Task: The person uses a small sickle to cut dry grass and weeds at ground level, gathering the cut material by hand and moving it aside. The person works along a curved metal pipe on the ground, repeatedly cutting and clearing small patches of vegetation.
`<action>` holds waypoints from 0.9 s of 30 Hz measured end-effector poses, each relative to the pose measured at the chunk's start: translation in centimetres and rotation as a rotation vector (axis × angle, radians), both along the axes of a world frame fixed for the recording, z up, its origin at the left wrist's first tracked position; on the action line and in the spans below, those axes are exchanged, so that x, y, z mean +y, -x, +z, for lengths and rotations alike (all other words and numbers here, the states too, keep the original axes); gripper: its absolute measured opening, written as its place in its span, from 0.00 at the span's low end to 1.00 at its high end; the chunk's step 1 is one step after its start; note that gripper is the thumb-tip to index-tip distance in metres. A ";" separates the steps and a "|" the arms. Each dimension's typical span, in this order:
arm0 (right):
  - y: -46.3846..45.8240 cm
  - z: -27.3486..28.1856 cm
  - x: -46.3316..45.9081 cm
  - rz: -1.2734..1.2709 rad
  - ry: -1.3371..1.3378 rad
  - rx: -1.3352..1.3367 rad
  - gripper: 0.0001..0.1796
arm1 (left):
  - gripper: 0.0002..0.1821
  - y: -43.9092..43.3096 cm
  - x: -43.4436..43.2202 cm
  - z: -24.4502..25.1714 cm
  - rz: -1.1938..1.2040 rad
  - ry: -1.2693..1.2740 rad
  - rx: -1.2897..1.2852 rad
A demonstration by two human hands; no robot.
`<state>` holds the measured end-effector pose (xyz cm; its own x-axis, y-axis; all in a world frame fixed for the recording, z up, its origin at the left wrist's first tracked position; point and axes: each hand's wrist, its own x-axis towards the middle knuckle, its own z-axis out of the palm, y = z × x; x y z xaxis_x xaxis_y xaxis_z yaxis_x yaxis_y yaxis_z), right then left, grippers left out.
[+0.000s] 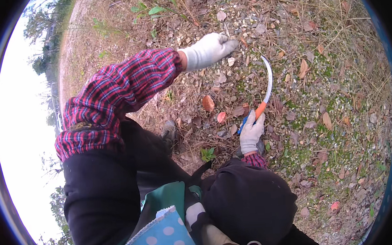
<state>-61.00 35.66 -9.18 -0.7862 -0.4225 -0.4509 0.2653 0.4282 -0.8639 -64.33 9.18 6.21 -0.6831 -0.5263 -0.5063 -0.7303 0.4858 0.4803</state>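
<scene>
My right hand (251,129), in a white work glove, is shut around the orange handle (260,110) of a sickle. The curved, pale metal sickle blade (269,75) points up and bends to the left, just over the gravelly ground. Something blue shows beside the palm, partly covered by the glove. My left hand (213,50), gloved in white too, reaches out low over stones and dry litter. Its fingers are bent together, and whatever may lie between them is hidden. A plaid oversleeve (124,89) covers the left forearm.
Gravel, moss and fallen leaves (208,103) cover the ground (315,116). Dry grass (354,31) grows at the upper right, with a green weed (158,8) at the top. A small green plant (207,154) stands near my shoe (169,135). My dark-clothed legs (100,200) fill the lower part.
</scene>
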 end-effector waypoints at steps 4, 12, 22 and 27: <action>-0.1 -0.5 0.0 0.004 0.018 -0.079 0.17 | 0.20 0.1 -5.1 3.5 -0.406 0.414 -0.106; -0.5 -2.0 0.3 0.006 0.030 -0.115 0.20 | 0.11 -6.5 -4.1 4.3 -0.675 0.348 -0.493; -0.2 -0.9 0.3 -0.027 -0.001 -0.035 0.20 | 0.33 -5.9 1.9 -6.9 -1.031 0.123 -0.263; 0.3 0.3 0.0 -0.006 -0.051 -0.049 0.18 | 0.16 -6.7 3.3 -10.2 -1.594 0.195 -0.024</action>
